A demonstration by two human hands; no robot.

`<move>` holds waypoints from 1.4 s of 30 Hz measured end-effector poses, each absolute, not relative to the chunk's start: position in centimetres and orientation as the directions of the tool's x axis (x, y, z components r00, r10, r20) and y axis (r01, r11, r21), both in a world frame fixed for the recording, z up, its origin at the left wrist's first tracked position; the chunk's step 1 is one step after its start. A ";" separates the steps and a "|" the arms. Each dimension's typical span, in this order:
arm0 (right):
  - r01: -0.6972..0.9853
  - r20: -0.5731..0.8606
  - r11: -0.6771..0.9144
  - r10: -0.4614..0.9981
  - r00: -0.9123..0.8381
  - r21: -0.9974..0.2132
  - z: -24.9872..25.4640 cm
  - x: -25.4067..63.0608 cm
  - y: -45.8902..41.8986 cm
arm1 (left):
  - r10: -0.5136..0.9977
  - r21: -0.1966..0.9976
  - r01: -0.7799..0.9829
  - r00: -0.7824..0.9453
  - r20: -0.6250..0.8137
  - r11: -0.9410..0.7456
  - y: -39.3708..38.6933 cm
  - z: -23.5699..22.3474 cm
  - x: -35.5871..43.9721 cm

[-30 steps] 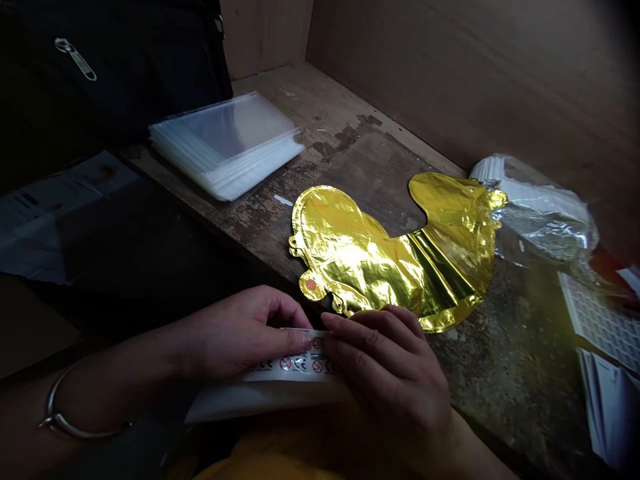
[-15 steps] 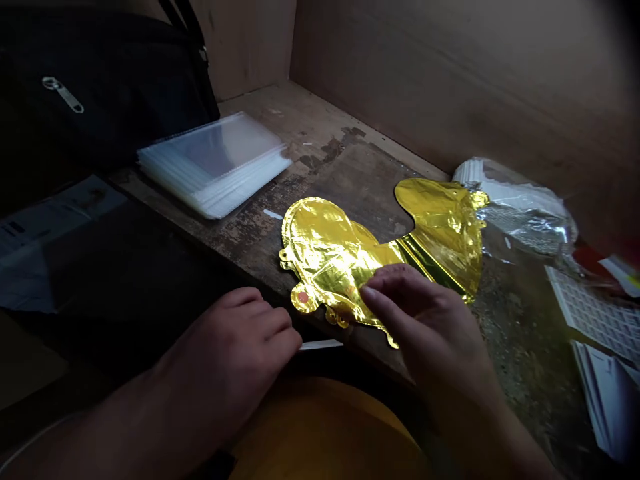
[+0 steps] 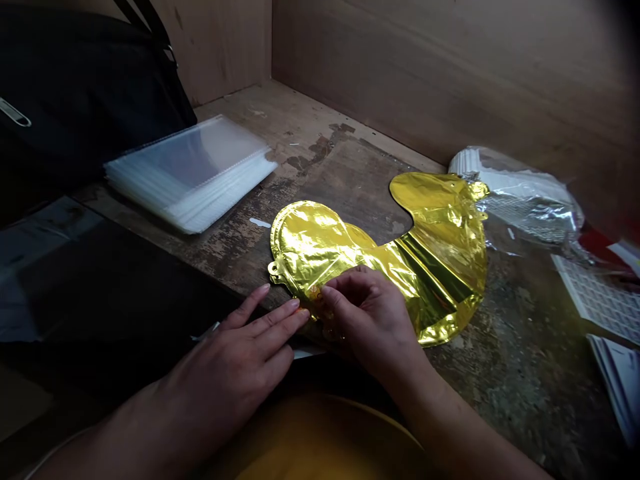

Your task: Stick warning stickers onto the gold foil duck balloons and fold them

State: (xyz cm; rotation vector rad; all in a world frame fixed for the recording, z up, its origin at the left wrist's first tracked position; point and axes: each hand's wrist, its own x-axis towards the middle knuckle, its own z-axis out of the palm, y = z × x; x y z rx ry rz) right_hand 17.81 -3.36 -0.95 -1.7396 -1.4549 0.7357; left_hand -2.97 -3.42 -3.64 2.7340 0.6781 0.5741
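Note:
A flat gold foil balloon (image 3: 310, 233) lies curved across the worn wooden table, with small tabs along its edge. My left hand (image 3: 250, 350) has its fingers stretched out, their tips touching the balloon's lower left edge over an orange-marked tab. My right hand (image 3: 373, 313) pinches a small clear sticker-like piece with orange marks (image 3: 315, 291) between thumb and forefinger, against the foil; its exact kind is hard to make out. A white strip (image 3: 307, 352) shows partly below my left hand.
A stack of clear plastic sleeves (image 3: 195, 173) sits at the back left beside a black bag (image 3: 90, 87). Crumpled clear plastic with white sheets (image 3: 525, 200) lies at the right. Nearer are a printed sheet (image 3: 600, 297) and white folded papers (image 3: 617, 383). Wooden walls close the back.
My right hand has moved left and down to the balloon's lower edge. My left hand has uncurled, its fingers reaching onto that edge. The view has shifted slightly.

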 end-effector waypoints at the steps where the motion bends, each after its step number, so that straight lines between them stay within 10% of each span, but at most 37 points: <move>1: 0.561 0.028 -0.088 0.981 0.194 -0.823 -0.9 17.8 -3.3 | 0.491 0.343 0.386 0.813 0.312 -0.857 -3.4 -3.6 -3.0; 42: 0.685 -0.014 -0.096 0.992 0.125 -0.722 -0.9 16.9 -2.9 | 0.495 0.334 0.395 0.814 0.305 -0.856 -3.0 -3.2 -2.5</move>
